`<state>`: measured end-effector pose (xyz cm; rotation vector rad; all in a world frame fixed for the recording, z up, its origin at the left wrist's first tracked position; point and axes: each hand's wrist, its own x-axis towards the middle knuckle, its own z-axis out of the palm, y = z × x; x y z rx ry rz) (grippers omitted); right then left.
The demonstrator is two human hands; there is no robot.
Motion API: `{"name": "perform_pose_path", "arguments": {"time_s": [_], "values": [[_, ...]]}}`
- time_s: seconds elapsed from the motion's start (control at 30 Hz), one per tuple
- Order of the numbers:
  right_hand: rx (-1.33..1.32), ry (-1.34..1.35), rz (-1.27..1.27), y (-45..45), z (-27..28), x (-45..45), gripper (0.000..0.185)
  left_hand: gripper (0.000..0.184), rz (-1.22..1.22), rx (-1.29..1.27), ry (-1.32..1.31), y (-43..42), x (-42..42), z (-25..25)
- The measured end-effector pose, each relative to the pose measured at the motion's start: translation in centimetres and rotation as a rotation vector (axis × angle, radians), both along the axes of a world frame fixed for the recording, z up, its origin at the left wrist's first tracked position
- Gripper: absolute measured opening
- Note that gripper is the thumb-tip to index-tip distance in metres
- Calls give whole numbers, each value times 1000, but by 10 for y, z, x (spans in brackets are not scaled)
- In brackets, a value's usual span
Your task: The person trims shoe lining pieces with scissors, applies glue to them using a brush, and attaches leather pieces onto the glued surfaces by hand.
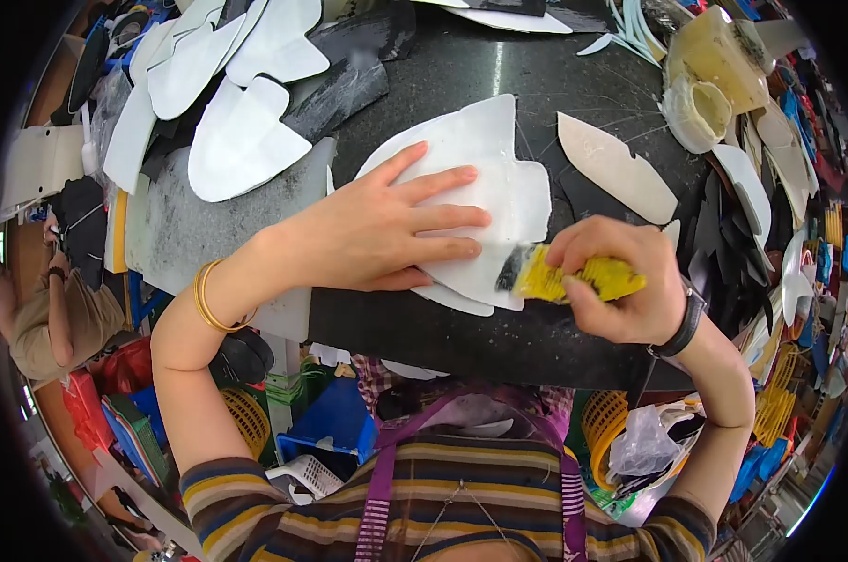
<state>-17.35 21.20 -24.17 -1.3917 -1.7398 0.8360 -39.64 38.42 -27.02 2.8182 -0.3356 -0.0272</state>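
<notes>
My left hand (400,220) lies flat with fingers spread on a white shaped sheet piece (522,201), pressing it to the dark work surface. Another white edge shows from beneath that piece. In my right hand (625,276) is a brush (536,274) with a yellow wrapped handle and dark bristles. Its bristles touch or hover just over the lower right part of the white piece; I cannot tell which. A beige curved piece (616,164) lies beyond my right hand.
White cut pieces (241,140) are heaped at the upper left, with dark strips (344,94) beside them. A yellowish crusted pot (700,112) stands at the upper right. Dark pieces (719,220) lie along the right edge. Another person (63,309) is at far left.
</notes>
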Motion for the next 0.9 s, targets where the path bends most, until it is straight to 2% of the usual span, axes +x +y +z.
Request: {"name": "perform_pose_path", "arguments": {"time_s": [0.03, 0.13, 0.17, 0.23, 0.27, 0.33, 0.37, 0.4, 0.47, 0.53, 0.6, 0.63, 0.73, 0.8, 0.83, 0.9], "values": [[-21, -8, 37, -3, 0, 1, 14, 54, -7, 15, -6, 0, 1, 2], [10, -33, -93, -15, 3, 10, 13, 40, 0, 181, -65, -13, 2, 14], [6, -110, -206, -20, 1, 20, 11, 38, 33, 224, -79, -21, 0, 14], [7, -258, -269, -35, 8, 42, 10, 36, 93, 312, -136, -34, -4, 10], [10, -358, -283, -42, 14, 52, 11, 36, 125, 211, -192, -32, -4, 10], [43, -383, -388, -42, 29, 73, 13, 38, 181, 16, -287, -18, -11, 14], [-66, -318, -619, -39, 34, 89, 21, 42, 296, -13, -397, -11, -18, 23], [-3, -249, -727, -28, 40, 107, 33, 46, 415, -44, -502, -3, -30, 35], [104, -430, -905, -6, 44, 149, 47, 50, 621, 2, -690, 19, -65, 51], [114, -424, -983, 11, 42, 170, 50, 47, 758, 214, -722, 43, -95, 69], [31, -401, -1010, 23, 39, 184, 52, 46, 856, 278, -597, 70, -128, 71], [83, -376, -995, 26, 38, 184, 54, 45, 908, 309, -529, 77, -140, 69], [183, -453, -963, 31, 43, 168, 53, 45, 837, 684, -277, 71, -128, 50], [223, -657, -863, 38, 31, 165, 51, 40, 724, 370, -279, 46, -104, 29], [242, -761, -810, 39, 27, 164, 50, 36, 586, 350, -253, 31, -86, 24], [195, -1043, -544, 40, 43, 161, 48, 32, 369, 273, -213, 9, -60, 16]]}}
